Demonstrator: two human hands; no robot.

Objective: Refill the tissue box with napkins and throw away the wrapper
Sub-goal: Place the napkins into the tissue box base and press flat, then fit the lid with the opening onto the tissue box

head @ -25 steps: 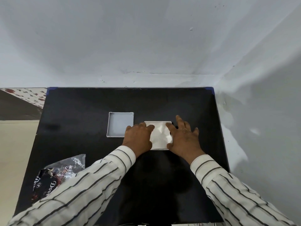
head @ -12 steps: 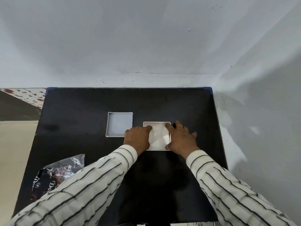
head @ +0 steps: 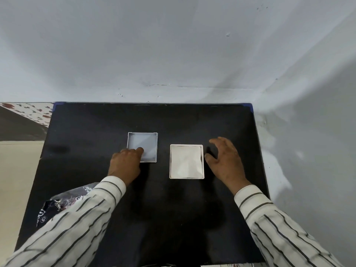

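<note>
A white square tissue box (head: 202, 162) sits open on the black table (head: 173, 209), filled with white napkins (head: 185, 160). To its left lies the box's pale lid (head: 143, 143), inside up. My left hand (head: 125, 164) rests on the lid's near left corner, thumb over the rim; whether it grips the lid is unclear. My right hand (head: 225, 160) hovers just right of the box, fingers spread, holding nothing. A dark crinkled plastic wrapper (head: 57, 203) lies at the table's left front, partly hidden by my left sleeve.
The table stands in a corner, with pale walls (head: 173, 54) behind and to the right. A beige floor (head: 15, 180) and a patterned cloth (head: 28, 112) show past the left edge.
Both hands have left the napkins in the box. The left hand moved left onto the lid; the right hand drew away to the right and opened.
</note>
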